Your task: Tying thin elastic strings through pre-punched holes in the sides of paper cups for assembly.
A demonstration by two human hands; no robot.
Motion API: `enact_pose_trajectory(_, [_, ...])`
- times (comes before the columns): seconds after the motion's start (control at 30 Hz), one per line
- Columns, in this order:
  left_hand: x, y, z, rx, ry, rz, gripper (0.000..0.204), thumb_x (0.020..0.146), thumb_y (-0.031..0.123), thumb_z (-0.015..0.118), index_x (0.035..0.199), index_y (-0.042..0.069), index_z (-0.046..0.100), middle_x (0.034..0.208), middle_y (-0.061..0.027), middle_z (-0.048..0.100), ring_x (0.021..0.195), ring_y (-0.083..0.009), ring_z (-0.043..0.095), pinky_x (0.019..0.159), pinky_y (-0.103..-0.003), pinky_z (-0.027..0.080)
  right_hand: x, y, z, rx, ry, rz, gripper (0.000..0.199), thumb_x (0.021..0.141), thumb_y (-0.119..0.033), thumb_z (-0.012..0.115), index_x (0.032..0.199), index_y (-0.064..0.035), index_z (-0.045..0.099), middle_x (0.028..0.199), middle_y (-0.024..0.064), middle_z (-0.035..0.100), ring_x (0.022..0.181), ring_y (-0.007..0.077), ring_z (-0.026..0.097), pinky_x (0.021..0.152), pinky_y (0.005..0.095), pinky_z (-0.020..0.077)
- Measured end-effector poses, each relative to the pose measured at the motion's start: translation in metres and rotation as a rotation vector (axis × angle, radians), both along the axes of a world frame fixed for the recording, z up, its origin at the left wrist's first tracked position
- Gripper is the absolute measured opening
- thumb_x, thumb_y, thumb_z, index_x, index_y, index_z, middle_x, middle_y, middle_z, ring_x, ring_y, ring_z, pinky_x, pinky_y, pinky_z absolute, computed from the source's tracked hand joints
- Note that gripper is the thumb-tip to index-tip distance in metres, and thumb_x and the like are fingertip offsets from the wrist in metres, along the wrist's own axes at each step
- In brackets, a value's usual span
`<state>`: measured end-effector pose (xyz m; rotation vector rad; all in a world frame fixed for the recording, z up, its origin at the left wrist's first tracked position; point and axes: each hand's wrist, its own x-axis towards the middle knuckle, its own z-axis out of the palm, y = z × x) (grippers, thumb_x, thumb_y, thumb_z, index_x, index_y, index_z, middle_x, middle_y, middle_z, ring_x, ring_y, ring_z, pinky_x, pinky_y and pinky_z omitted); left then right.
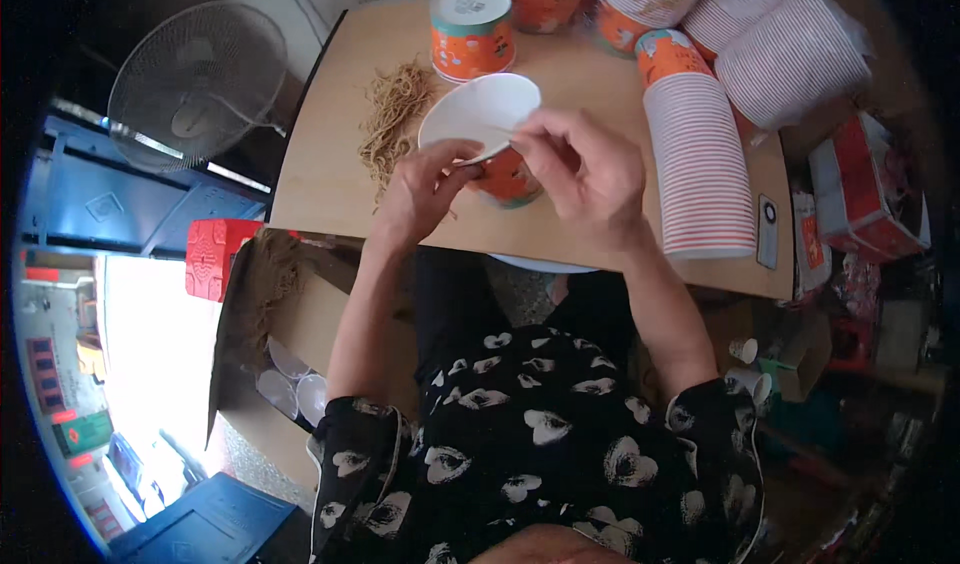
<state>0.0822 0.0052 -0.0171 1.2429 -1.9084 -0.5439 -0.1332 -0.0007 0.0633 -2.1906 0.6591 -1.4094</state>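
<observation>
Here my left hand and right hand both pinch the rim of a tilted white-lined orange paper cup above the wooden table, beside a heap of noodles.

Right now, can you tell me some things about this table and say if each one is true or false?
1. Both hands hold the orange paper cup. True; the left hand and right hand also pinch its white lid.
2. The straw pile lies right of the cup. False; it lies left.
3. A long stack of cups lies on its side. True.
4. The fan stands on the table. False; it stands beside it.
</observation>
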Motion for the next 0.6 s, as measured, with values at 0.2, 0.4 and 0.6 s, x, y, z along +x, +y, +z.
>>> enact_pose_trajectory(0.2, [-0.001, 0.014, 0.001, 0.374, 0.271, 0.122, 0.02, 0.092, 0.014, 0.065, 0.107, 0.0, 0.066, 0.083, -0.0102, 0.073, 0.072, -0.0136, 0.068, 0.064, -0.028, 0.054, 0.024, 0.014, -0.072, 0.037, -0.095, -0.302, 0.01, 0.088, -0.004, 0.068, 0.095, -0.0029, 0.062, 0.076, 0.0111, 0.066, 0.064, 0.0225, 0.067, 0.057, 0.0323, 0.0517])
enact_pose_trajectory(0.4, [-0.005, 0.017, 0.001, 0.418, 0.535, 0.086, 0.021, 0.094, 0.011, 0.064, 0.107, -0.006, 0.064, 0.086, -0.0101, 0.072, 0.079, -0.0113, 0.068, 0.07, -0.027, 0.055, 0.03, 0.016, -0.087, -0.03, -0.015, -0.326, 0.012, 0.085, -0.004, 0.07, 0.094, -0.0031, 0.061, 0.08, 0.0125, 0.067, 0.068, 0.0282, 0.068, 0.058, 0.0354, 0.0526])
enact_pose_trajectory(0.6, [-0.005, 0.018, 0.0, 0.345, 0.527, 0.09, 0.021, 0.094, 0.011, 0.064, 0.106, -0.006, 0.065, 0.086, -0.0104, 0.073, 0.081, -0.0112, 0.069, 0.072, -0.027, 0.055, 0.032, 0.016, -0.09, 0.022, 0.008, -0.342, 0.012, 0.085, -0.005, 0.07, 0.093, -0.0039, 0.061, 0.08, 0.0126, 0.067, 0.068, 0.0291, 0.068, 0.058, 0.0364, 0.0525])
